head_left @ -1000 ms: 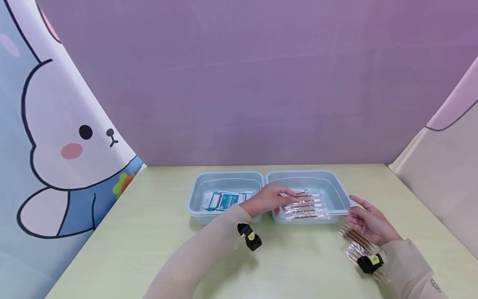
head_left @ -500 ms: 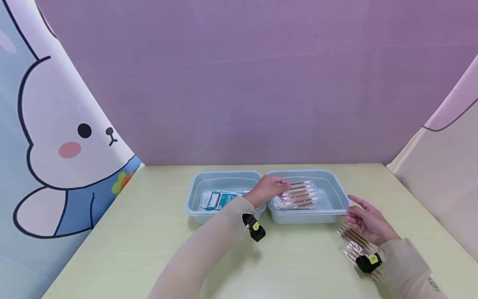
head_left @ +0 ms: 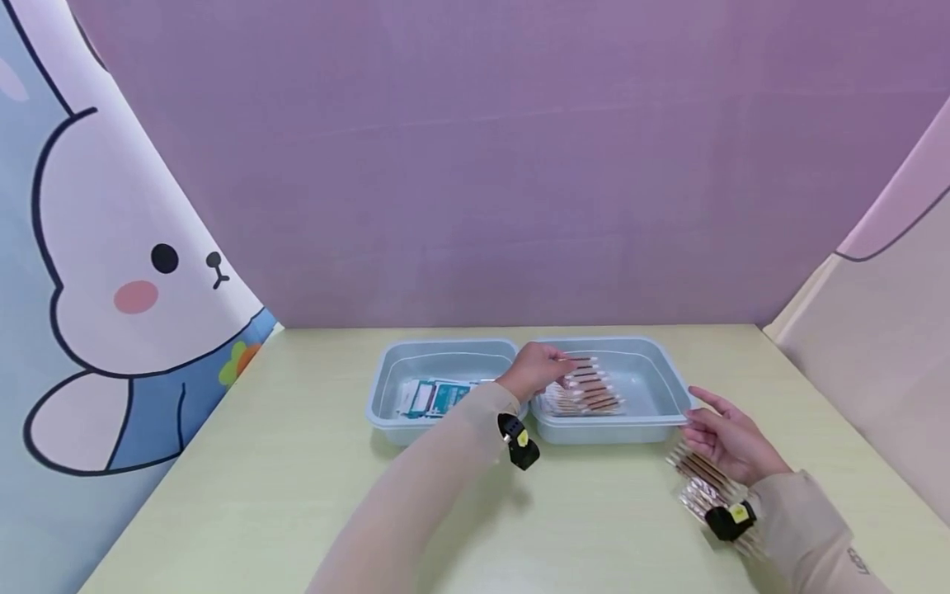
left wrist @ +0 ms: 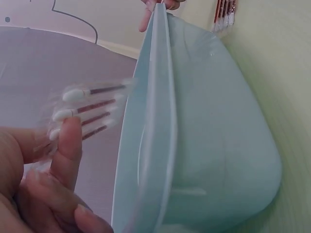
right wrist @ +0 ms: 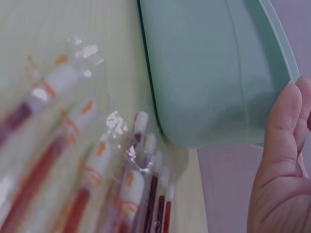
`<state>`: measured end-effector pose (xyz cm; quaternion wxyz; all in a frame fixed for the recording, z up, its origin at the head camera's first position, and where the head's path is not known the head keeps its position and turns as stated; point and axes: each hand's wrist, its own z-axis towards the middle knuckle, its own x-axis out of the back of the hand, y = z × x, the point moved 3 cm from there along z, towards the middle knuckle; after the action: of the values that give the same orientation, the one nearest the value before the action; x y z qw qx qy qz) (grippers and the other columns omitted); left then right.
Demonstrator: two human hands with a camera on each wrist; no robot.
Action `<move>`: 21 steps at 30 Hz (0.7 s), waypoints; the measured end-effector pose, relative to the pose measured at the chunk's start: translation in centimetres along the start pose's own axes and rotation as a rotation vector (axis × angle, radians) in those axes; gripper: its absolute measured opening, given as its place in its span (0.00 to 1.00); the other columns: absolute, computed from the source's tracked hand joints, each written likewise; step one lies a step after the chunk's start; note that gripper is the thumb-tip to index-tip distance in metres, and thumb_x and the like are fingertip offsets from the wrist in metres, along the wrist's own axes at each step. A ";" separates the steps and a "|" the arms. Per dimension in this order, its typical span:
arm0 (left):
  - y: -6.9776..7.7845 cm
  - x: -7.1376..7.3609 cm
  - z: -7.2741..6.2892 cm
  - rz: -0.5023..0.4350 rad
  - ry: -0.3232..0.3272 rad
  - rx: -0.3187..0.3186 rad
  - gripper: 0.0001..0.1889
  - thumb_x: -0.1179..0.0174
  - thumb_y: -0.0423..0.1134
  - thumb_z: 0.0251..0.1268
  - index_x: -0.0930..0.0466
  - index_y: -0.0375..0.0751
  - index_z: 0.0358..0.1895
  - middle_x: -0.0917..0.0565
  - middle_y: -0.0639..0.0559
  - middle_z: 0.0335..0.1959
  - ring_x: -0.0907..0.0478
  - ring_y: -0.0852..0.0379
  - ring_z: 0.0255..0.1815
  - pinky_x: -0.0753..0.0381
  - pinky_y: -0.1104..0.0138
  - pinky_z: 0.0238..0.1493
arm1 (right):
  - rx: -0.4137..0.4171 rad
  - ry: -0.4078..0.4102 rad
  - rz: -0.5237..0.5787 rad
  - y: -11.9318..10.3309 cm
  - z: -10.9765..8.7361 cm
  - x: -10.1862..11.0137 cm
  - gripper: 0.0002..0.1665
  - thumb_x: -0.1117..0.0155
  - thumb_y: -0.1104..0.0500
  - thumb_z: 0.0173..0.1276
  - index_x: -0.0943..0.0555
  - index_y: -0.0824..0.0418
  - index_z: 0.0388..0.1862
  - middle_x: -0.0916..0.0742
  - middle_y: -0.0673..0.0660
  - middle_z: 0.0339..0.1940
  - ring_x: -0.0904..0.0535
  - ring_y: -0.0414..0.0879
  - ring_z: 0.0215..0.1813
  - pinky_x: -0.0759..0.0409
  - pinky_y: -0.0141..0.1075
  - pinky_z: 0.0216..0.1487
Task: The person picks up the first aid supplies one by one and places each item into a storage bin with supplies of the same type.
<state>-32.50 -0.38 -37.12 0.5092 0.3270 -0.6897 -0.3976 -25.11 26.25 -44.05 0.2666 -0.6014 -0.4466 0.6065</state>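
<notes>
A clear swab packet [left wrist: 99, 109] is pinched by the left hand [head_left: 534, 370] over the right tray [head_left: 656, 384], whose near right rim is gripped by the right hand [head_left: 731, 437]; a flat, gentle release is probably best.

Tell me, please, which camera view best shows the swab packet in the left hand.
The left wrist view: the swab packet appears largest, though the left hand partly covers it. The head view shows it small and indistinct; the right wrist view misses it.
</notes>
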 end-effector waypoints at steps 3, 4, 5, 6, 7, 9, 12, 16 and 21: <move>0.3 0.0 0.1 -0.006 0.003 0.000 0.11 0.38 0.41 0.65 0.15 0.39 0.44 0.16 0.52 0.21 0.49 0.62 0.06 0.47 0.70 0.10 | -0.002 -0.002 -0.007 0.0 0.1 0.1 0.22 0.50 0.70 0.72 0.18 0.42 0.42 0.14 0.55 0.24 0.15 0.43 0.27 0.18 0.34 0.33; 0.4 -0.1 0.1 -0.010 0.000 -0.002 0.11 0.39 0.41 0.66 0.15 0.39 0.45 0.16 0.52 0.21 0.49 0.62 0.06 0.47 0.70 0.10 | 0.000 -0.003 -0.012 0.0 0.1 0.2 0.22 0.49 0.70 0.72 0.18 0.42 0.42 0.14 0.55 0.25 0.15 0.43 0.28 0.18 0.34 0.33; 0.4 -0.1 0.1 -0.022 -0.005 -0.002 0.12 0.39 0.41 0.66 0.15 0.38 0.47 0.15 0.52 0.22 0.49 0.62 0.06 0.46 0.70 0.11 | 0.002 -0.007 -0.014 0.1 0.1 0.2 0.22 0.49 0.70 0.72 0.18 0.42 0.42 0.14 0.55 0.25 0.15 0.43 0.28 0.18 0.34 0.33; 0.4 -0.2 0.1 -0.035 -0.013 -0.002 0.13 0.40 0.40 0.67 0.16 0.38 0.49 0.15 0.51 0.23 0.49 0.62 0.06 0.46 0.70 0.11 | 0.004 -0.011 -0.016 0.1 0.0 0.3 0.22 0.50 0.70 0.72 0.18 0.42 0.42 0.14 0.55 0.25 0.15 0.43 0.28 0.18 0.34 0.33; 0.3 -0.2 0.1 -0.044 -0.018 -0.004 0.14 0.40 0.41 0.67 0.17 0.38 0.51 0.14 0.51 0.25 0.47 0.62 0.07 0.44 0.70 0.12 | 0.005 -0.015 -0.017 0.1 0.0 0.3 0.23 0.50 0.70 0.72 0.18 0.42 0.42 0.14 0.55 0.25 0.15 0.42 0.28 0.18 0.33 0.33; 0.1 -0.2 0.0 -0.059 -0.031 0.002 0.18 0.41 0.41 0.68 0.21 0.38 0.58 0.13 0.50 0.29 0.39 0.61 0.09 0.35 0.70 0.16 | 0.004 -0.019 -0.021 0.2 -0.1 0.4 0.23 0.51 0.70 0.72 0.18 0.41 0.42 0.14 0.55 0.24 0.15 0.42 0.27 0.18 0.33 0.32; -0.3 0.0 -0.2 -0.060 -0.048 0.006 0.25 0.42 0.42 0.69 0.31 0.38 0.67 0.14 0.47 0.38 0.22 0.54 0.22 0.22 0.64 0.32 | 0.000 -0.020 -0.034 0.3 -0.2 0.5 0.22 0.51 0.69 0.73 0.19 0.41 0.42 0.14 0.55 0.25 0.15 0.42 0.27 0.18 0.33 0.33; -0.2 0.3 -0.8 -0.030 -0.098 -0.018 0.27 0.44 0.42 0.70 0.35 0.40 0.69 0.16 0.45 0.44 0.18 0.41 0.43 0.22 0.57 0.47 | 0.004 -0.005 -0.056 0.1 -0.2 0.5 0.22 0.49 0.69 0.72 0.20 0.41 0.43 0.14 0.57 0.25 0.15 0.43 0.28 0.17 0.34 0.33; 0.1 0.0 -2.1 -0.016 -0.177 -0.103 0.17 0.46 0.41 0.71 0.24 0.40 0.59 0.16 0.45 0.41 0.19 0.45 0.34 0.21 0.58 0.41 | 0.002 -0.004 -0.087 -0.2 -0.4 0.6 0.21 0.49 0.69 0.72 0.21 0.41 0.44 0.13 0.57 0.26 0.15 0.43 0.28 0.17 0.35 0.34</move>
<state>-30.53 -0.80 -36.65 0.4590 0.2695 -0.7081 -0.4640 -24.87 26.99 -44.14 0.2922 -0.5800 -0.4721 0.5961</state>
